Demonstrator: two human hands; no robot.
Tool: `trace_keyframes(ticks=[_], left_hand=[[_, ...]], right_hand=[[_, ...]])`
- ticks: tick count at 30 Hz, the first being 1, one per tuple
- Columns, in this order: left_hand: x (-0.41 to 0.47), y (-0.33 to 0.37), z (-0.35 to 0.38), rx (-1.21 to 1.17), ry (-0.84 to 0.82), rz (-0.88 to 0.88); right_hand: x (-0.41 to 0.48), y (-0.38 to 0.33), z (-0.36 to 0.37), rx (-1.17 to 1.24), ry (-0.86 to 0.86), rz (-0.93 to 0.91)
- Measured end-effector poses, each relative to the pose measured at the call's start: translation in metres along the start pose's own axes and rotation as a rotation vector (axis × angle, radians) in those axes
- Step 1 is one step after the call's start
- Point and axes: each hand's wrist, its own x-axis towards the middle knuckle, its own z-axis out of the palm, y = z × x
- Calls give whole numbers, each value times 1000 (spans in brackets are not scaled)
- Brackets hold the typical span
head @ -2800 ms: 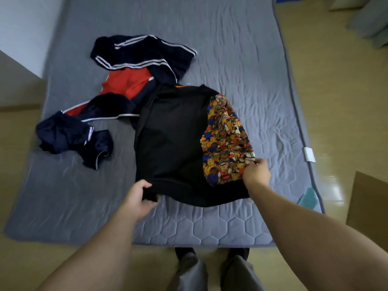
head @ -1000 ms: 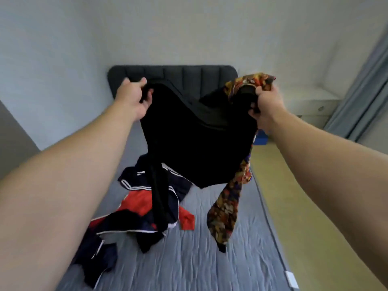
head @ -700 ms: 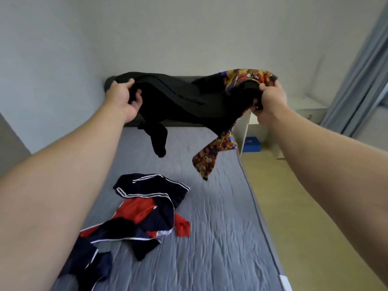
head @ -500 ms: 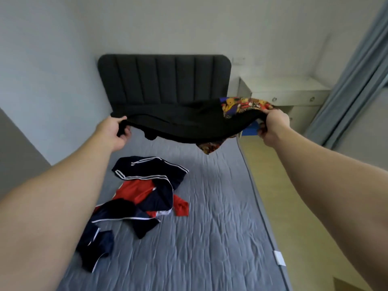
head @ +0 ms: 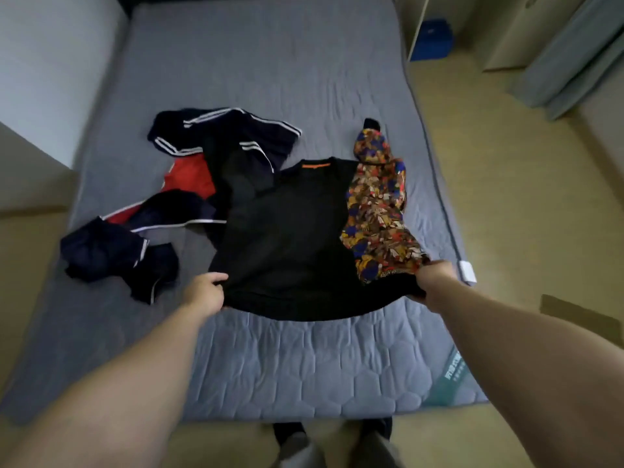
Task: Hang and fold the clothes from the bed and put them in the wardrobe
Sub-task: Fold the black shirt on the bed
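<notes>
My left hand (head: 204,293) and right hand (head: 435,278) pinch the black top (head: 287,238) by its hem. It overlaps the striped jacket (head: 216,133) upper left, so folding may drag that.

You have the grey quilted mattress (head: 270,366) filling most of the frame. At its centre lies the black top (head: 287,238), spread out, its patterned sleeve (head: 374,214) towards the right. To the upper left, touching it, lies a crumpled navy and red striped jacket (head: 202,153), with a navy bundle (head: 101,255) at frame left. A white tag (head: 467,272) sits on the mattress's right edge.
</notes>
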Motion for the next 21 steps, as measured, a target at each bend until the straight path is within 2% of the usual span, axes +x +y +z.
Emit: trace_keyframes(ticks=[5, 11, 13, 15, 16, 18, 21], left_hand=[[-11, -93, 69, 193, -77, -40], [-33, -161, 102, 300, -134, -86], [-41, -179, 112, 317, -151, -102], [-50, -191, 123, 310, -158, -114], [-55, -195, 128, 297, -164, -126], [-63, -205, 138, 288, -173, -156], [-74, -222, 147, 331, -209, -183]], right_hand=[[51, 118, 4, -141, 95, 90], [71, 188, -20, -328, 181, 162], [73, 206, -23, -416, 120, 161], [73, 221, -24, -581, 123, 157], [72, 226, -26, -588, 149, 162], [76, 245, -25, -698, 94, 156], [83, 272, -24, -669, 39, 208]])
